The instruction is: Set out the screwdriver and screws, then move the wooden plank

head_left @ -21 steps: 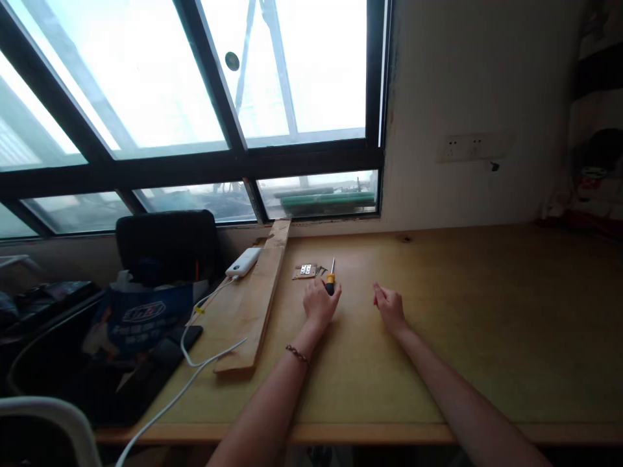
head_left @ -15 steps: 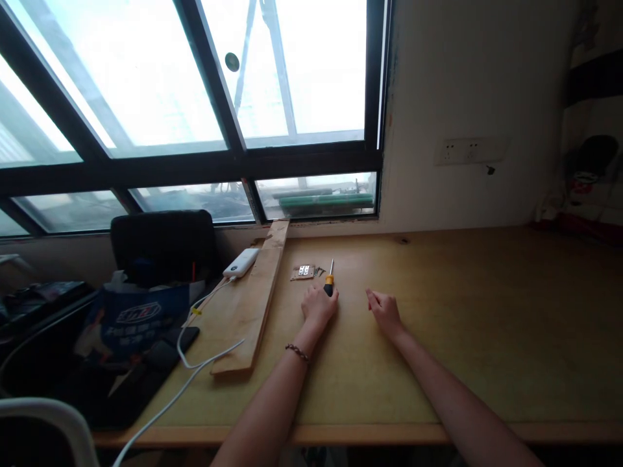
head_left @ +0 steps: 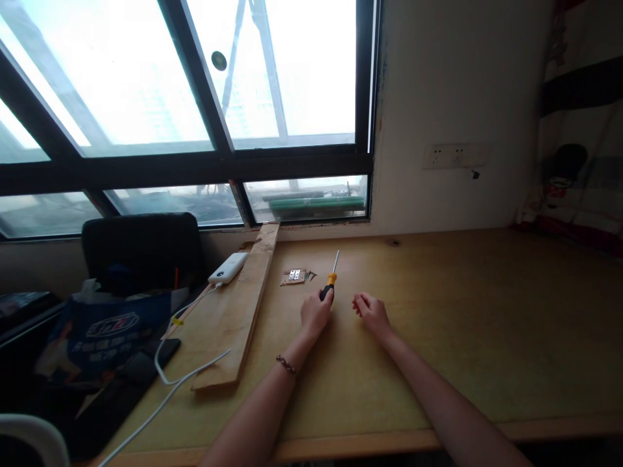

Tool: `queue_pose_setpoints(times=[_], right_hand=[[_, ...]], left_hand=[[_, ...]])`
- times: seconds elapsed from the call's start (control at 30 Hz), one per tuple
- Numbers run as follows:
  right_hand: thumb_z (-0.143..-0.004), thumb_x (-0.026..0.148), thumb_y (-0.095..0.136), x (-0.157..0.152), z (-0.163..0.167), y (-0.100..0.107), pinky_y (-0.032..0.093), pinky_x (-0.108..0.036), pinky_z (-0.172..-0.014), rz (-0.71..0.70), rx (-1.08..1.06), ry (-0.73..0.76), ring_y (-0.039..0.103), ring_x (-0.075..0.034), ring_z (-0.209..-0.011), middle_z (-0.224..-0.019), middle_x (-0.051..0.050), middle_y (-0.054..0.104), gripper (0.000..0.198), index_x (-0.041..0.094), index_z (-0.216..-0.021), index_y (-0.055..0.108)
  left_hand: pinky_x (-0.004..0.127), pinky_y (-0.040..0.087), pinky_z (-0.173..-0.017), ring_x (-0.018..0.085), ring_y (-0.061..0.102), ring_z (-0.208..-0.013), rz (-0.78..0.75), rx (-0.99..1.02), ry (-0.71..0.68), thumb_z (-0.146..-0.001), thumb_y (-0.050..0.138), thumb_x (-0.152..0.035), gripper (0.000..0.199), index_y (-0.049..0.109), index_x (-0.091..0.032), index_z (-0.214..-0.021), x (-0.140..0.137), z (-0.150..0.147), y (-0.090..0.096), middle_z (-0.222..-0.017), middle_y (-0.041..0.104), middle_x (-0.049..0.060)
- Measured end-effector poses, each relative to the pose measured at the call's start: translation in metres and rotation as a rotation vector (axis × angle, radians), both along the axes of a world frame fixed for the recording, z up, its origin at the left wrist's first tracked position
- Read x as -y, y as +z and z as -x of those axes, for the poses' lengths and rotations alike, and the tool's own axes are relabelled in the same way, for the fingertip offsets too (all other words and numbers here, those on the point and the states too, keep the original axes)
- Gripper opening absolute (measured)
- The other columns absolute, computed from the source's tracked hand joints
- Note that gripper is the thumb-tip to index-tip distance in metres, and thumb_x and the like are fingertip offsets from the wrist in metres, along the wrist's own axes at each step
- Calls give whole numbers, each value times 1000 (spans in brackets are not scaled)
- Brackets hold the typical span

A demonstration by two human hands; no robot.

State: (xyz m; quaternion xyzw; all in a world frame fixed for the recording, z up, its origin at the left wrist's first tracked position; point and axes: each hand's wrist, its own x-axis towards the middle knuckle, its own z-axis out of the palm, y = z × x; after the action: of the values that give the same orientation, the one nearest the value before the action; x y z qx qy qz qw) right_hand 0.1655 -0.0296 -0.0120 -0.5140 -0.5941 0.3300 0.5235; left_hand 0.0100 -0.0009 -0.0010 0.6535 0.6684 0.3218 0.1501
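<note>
A screwdriver (head_left: 331, 280) with a yellow and black handle is gripped in my left hand (head_left: 315, 312), its metal shaft pointing away from me and up. To the right of it, my right hand (head_left: 372, 312) is held with curled fingers above the table; whether anything is between them I cannot make out. Beyond my left hand lies a small wooden piece (head_left: 285, 279) with a silver hinge (head_left: 294, 275) on it. Several screws (head_left: 310, 275) lie beside that piece, on its right.
A long wooden board (head_left: 238, 324) lies at the left of the table (head_left: 438, 363), with a white power bank (head_left: 228, 268) and its white cable (head_left: 168, 383) near it. Left of the table are a black chair (head_left: 141, 246) and a blue bag (head_left: 107, 331). A window stands behind.
My left hand has raised the screwdriver a little, so its shaft tilts more to the right. My right hand has come closer to it. The whole view has shifted slightly.
</note>
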Motion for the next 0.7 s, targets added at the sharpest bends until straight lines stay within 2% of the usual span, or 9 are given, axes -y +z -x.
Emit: queue_pose_setpoints(times=[0.1, 0.17, 0.27, 0.4, 0.53, 0.63, 0.7], right_hand=[[-75, 59, 48, -3, 3, 1, 46, -25, -62, 68, -218, 112, 59, -17, -74, -86, -6, 64, 47, 16, -90, 60], [-72, 59, 51, -4, 4, 2, 47, -27, -69, 78, -317, 140, 60, -18, -80, -88, -7, 64, 48, 16, -91, 59], [-71, 57, 53, -2, 5, 3, 47, -27, -73, 85, -411, 109, 60, -18, -78, -80, -5, 64, 44, 15, -82, 60], [-73, 53, 52, 0, 5, 6, 47, -26, -67, 131, -424, 34, 60, -16, -68, -73, -5, 64, 39, 15, -73, 58], [-75, 50, 48, -8, -15, 17, 43, -24, -53, 99, -161, -120, 56, -15, -56, -68, -4, 62, 35, 16, -74, 56], [-77, 45, 48, -14, -59, 28, 38, -24, -55, 5, 218, -333, 55, -16, -61, -69, -3, 61, 30, 17, -77, 58], [-77, 42, 49, -14, -97, 31, 37, -24, -55, 31, 487, -482, 55, -16, -64, -71, -5, 60, 29, 16, -77, 60]], left_hand=[[24, 36, -56, 17, 57, -64, -29, 293, -233, -84, 33, -50, 47, 63, -14, -79, 14, -20, -3, -70, 64, 5], [23, 38, -58, 16, 56, -66, -53, 391, -362, -85, 35, -48, 45, 64, -14, -83, 24, -31, -4, -73, 65, 4], [23, 39, -63, 15, 56, -69, -109, 320, -507, -86, 36, -43, 40, 63, -14, -87, 33, -38, -3, -78, 65, 5], [24, 39, -67, 16, 56, -73, -140, 89, -671, -88, 34, -40, 37, 62, -15, -86, 35, -33, 2, -83, 64, 7], [23, 36, -61, 13, 53, -63, -149, -106, -717, -88, 32, -40, 38, 60, -18, -73, 33, -29, 0, -71, 62, 5], [22, 28, -53, 10, 42, -49, -190, -211, -658, -86, 36, -39, 41, 54, -18, -56, 29, -28, -6, -54, 54, 2], [23, 25, -51, 10, 37, -46, -210, -234, -610, -86, 37, -36, 42, 50, -17, -50, 26, -27, -10, -49, 49, 1]])
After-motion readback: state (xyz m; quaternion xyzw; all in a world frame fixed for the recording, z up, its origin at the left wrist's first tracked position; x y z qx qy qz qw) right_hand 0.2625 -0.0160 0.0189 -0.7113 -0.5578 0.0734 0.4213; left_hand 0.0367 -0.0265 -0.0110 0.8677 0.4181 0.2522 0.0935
